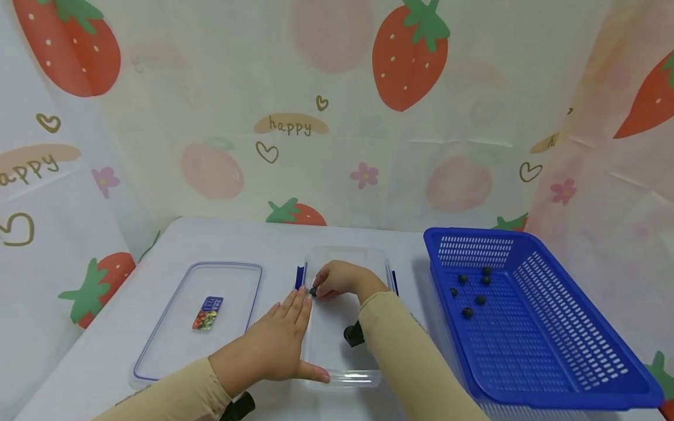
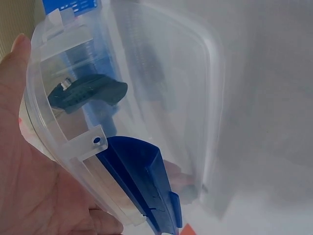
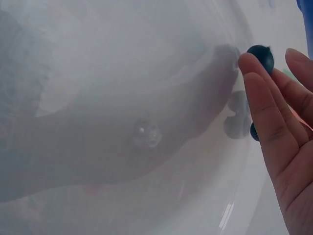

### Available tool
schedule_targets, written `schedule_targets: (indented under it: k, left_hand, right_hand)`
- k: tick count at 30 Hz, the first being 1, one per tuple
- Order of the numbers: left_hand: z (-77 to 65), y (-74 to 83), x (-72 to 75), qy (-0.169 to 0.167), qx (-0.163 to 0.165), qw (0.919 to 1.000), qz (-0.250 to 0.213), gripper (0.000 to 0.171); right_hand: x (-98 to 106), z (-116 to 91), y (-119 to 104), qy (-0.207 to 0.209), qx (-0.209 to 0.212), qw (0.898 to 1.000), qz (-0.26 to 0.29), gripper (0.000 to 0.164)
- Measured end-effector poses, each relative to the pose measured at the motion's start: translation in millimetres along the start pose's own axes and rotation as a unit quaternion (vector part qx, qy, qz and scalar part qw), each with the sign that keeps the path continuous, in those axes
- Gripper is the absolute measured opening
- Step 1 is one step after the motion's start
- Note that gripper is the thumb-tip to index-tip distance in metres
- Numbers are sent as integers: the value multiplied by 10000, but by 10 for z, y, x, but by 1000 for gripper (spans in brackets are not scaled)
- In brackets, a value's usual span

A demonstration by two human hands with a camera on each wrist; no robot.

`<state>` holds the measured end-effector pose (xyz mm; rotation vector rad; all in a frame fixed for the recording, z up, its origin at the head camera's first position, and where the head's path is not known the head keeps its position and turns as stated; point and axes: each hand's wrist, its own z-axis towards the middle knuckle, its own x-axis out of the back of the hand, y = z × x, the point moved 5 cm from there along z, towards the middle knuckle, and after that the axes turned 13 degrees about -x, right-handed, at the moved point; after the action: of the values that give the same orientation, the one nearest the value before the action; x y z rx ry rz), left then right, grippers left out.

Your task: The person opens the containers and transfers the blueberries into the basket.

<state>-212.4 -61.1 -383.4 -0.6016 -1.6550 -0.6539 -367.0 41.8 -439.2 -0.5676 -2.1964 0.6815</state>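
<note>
A clear plastic container (image 1: 354,379) with blue side clips (image 2: 142,181) stands in the middle of the table. My left hand (image 1: 276,342) rests along its left side, fingers straight toward the far end and the thumb at the near rim. Inside the container, my right hand (image 1: 342,278) pinches a dark blueberry (image 3: 261,58) at its fingertips near the left wall. A second dark round berry (image 3: 255,132) shows partly behind those fingers in the right wrist view.
A blue perforated basket (image 1: 542,310) holding several dark berries (image 1: 467,313) stands on the right. To the left lies a clear lid (image 1: 168,345) with a blue-edged rim and a colourful label (image 1: 207,313). A strawberry-print curtain (image 1: 337,164) hangs behind the white table.
</note>
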Motion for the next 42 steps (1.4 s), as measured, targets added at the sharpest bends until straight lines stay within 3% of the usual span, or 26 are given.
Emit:
schedule_targets:
  k: [6,14,20,27,36,42]
  left_hand:
    - [-8,9,8,-34,-6,10000,8,126]
    - [22,-17,-38,-56,-36,9999,91,128]
    - [34,-20,-43,-78,-8,9999,96,129]
    - [18,5,4,-130,87,9998,76,128]
    - [25,-2,-3,-192,141,9997,34,127]
    - [18,9,-7,-230,147,9996,47,126]
  right_hand:
    - [-9,4,-25,12,96,9999,73,10]
    - [128,-64,-147,376,639,9944,754,7]
    - [246,-129,-174,426,620,9923,986,9]
    - [448,-321,-263,421,761,9803,1775,14]
    - [802,-688,-404,694,1186,9771,1623,23]
    - [1092,-967,-421,918,1538,9746,1348,18]
